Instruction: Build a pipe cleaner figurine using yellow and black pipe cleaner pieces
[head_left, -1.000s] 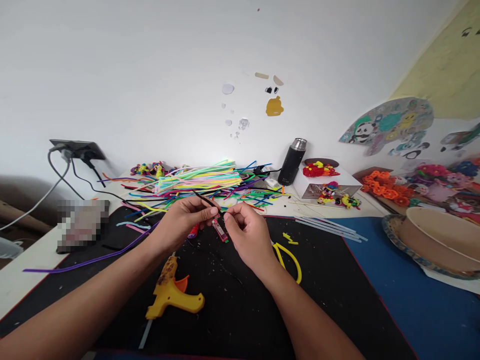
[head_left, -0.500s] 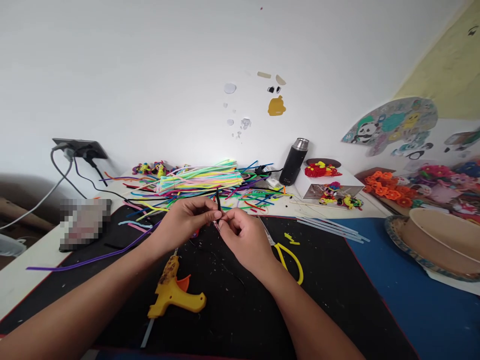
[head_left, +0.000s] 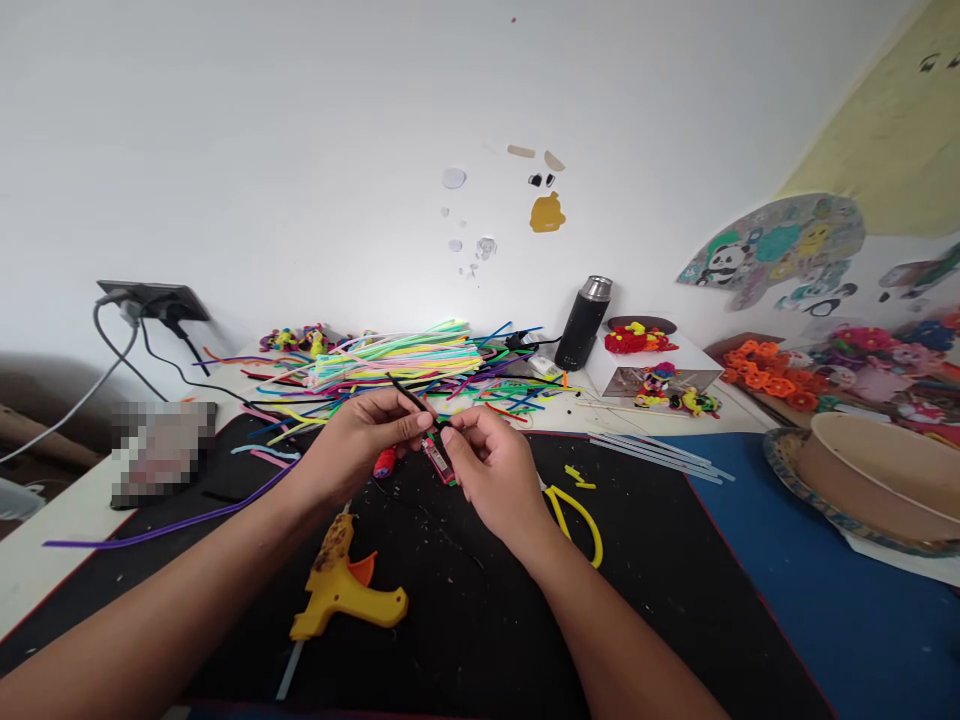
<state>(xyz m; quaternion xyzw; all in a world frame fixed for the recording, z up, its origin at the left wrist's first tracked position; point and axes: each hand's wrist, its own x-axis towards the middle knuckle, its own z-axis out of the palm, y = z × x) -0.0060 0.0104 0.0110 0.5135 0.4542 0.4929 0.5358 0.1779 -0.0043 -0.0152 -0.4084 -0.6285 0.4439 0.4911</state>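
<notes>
Both hands (head_left: 360, 435) (head_left: 491, 465) narrow on a black strip (head_left: 407, 394), glue gun (head_left: 337, 585) nearby, scissors (head_left: 586, 508) partly covered

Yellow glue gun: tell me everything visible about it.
The yellow glue gun looks plastic, with an orange trigger and a dark-stained front. It lies on its side on the black mat, front away from the person, handle rightward. A pale stick protrudes behind. Neither left hand nor right hand touches it.
</notes>
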